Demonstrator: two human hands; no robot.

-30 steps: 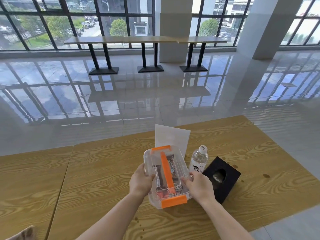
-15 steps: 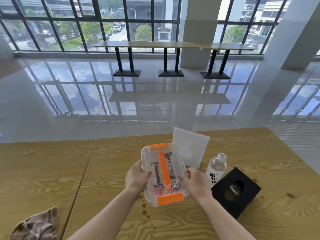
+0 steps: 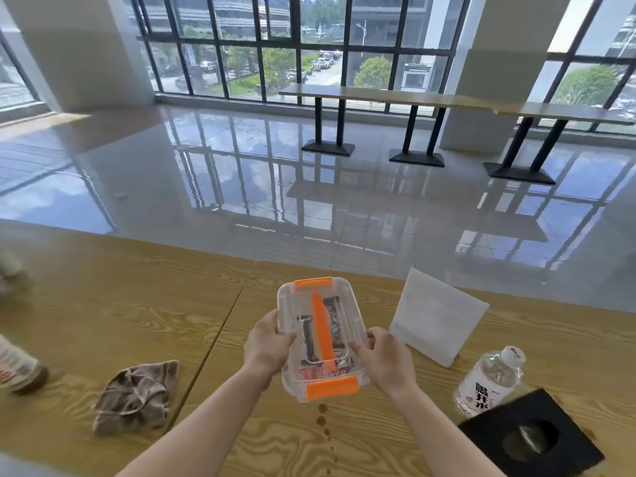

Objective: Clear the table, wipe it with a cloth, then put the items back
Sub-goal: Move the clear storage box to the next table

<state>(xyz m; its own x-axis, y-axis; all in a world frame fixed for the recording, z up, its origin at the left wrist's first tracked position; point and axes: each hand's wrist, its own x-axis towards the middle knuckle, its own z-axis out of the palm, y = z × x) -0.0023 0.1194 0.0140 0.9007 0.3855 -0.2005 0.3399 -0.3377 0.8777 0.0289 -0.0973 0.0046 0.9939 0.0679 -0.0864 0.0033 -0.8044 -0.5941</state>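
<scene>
A clear plastic box (image 3: 320, 325) with orange clips and an orange handle is held above the wooden table (image 3: 344, 442). My left hand (image 3: 266, 346) grips its left side and my right hand (image 3: 382, 359) grips its right side, thumbs over the lid. Dark packets show through the box. A crumpled brown cloth (image 3: 134, 395) lies on the neighbouring table (image 3: 103, 304) to the left. To the right stand a white paper stand (image 3: 437, 321), a water bottle (image 3: 490, 383) and a black tissue box (image 3: 530, 438).
A seam (image 3: 213, 342) runs between the two wooden tables. Small dark stains (image 3: 323, 421) mark the wood below the box. Another object (image 3: 17, 366) sits at the far left edge. Beyond the tables lie glossy floor and long bar tables (image 3: 413, 98) by the windows.
The box, held in both hands, has moved left toward the seam between the tables. The view has swung left, bringing the cloth fully into sight and pushing the bottle and tissue box right.
</scene>
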